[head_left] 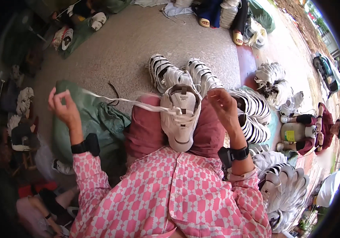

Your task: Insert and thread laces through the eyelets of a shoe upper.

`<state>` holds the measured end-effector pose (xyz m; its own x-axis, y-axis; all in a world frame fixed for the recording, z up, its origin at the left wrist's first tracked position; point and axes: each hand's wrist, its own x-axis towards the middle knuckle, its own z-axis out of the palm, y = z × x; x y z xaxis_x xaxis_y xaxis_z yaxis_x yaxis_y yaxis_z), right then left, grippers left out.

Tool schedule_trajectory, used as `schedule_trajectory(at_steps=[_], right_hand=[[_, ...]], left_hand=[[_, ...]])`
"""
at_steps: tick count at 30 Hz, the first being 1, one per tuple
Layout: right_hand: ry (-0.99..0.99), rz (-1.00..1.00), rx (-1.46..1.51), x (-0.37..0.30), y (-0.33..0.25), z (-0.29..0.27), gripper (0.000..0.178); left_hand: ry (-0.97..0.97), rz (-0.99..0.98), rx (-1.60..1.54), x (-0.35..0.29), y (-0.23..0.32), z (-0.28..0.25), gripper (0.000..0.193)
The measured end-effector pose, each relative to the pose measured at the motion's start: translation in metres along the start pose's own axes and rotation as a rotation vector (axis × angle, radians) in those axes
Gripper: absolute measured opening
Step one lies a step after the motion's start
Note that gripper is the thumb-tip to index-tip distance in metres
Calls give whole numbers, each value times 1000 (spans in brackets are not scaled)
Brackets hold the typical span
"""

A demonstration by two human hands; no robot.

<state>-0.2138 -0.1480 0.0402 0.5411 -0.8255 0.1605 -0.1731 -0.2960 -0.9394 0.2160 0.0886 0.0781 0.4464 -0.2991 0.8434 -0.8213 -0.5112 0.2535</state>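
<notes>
A white sneaker (183,113) with a dark collar lining rests on my lap between my knees, toe toward me. From its eyelets a white shoelace (128,101) stretches through the air to the left. My left hand (64,107) is raised at the lace's far end, thumb and finger pinched together; the lace fades out close to the fingertips. A second stretch of lace near the shoe is smeared by motion. Just right of the sneaker's opening is my right hand (223,105), fingers curled together; whatever they hold, if anything, cannot be made out.
Striped-looking rows of white sneakers (168,73) stand on the floor ahead of my knees. More stacked shoes (253,115) line my right side. A green sack (94,119) lies by my left knee. Other people, one in dark red (326,127), sit around with shoes.
</notes>
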Motion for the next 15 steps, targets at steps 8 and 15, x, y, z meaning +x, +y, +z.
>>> schedule_trajectory(at_steps=[8,15], right_hand=[[-46,-31,-141,-9,10,12,8],[-56,-228,-328,3,-5,30,9]], left_hand=[[-892,-305,-682,-88,72,12,13],[-993,118,-913,-103,200,23,20]])
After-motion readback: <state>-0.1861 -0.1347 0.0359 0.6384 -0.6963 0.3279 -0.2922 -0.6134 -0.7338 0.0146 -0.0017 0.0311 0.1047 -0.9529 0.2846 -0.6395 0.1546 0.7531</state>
